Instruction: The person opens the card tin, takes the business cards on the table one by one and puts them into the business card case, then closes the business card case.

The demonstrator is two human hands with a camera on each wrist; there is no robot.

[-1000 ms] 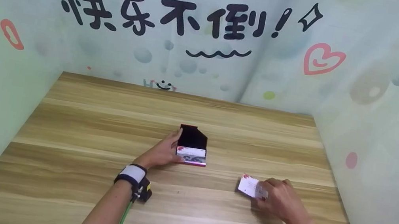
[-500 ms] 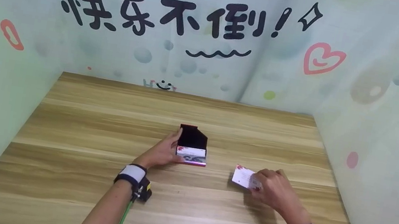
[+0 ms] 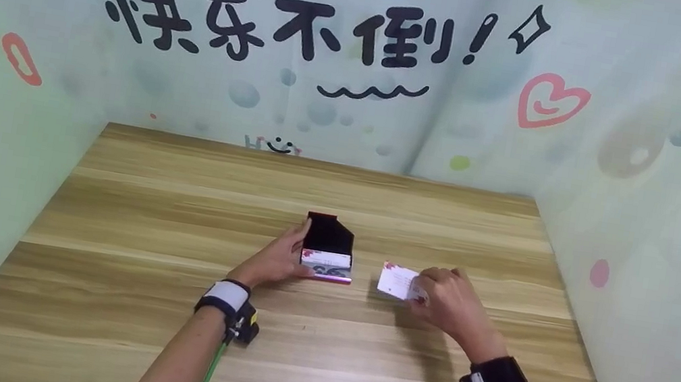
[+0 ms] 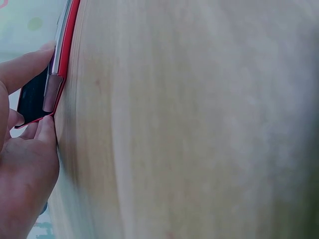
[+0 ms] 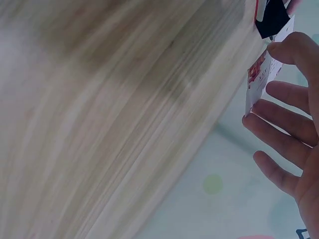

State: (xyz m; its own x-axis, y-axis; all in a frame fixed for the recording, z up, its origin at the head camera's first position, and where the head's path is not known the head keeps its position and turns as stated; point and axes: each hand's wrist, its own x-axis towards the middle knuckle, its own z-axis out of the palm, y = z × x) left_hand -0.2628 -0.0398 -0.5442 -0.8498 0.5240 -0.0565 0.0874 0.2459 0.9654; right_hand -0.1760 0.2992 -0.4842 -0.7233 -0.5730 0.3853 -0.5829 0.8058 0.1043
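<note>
A business card case (image 3: 330, 236) lies on the wooden table with its black-lined flap raised. White cards (image 3: 326, 258) with a red print sit inside, behind the patterned front panel. My left hand (image 3: 276, 259) grips the case by its left side, thumb at the front corner and fingers by the flap. The left wrist view shows the red and silver edge of the case (image 4: 63, 62) beside the thumb. To the right of it, my right hand (image 3: 454, 303) pinches a white business card (image 3: 396, 280) with red flowers; the thumb (image 5: 280, 51) and fingers hold its right end.
The wooden table (image 3: 176, 192) stretches out around both hands. A printed backdrop (image 3: 259, 103) stands along its rear edge and both sides. Camera straps sit on both wrists, and a green cable (image 3: 207, 378) runs along the left forearm.
My right hand has moved left and away from me, bringing the business card close to the case. My left hand and the case have stayed in place.
</note>
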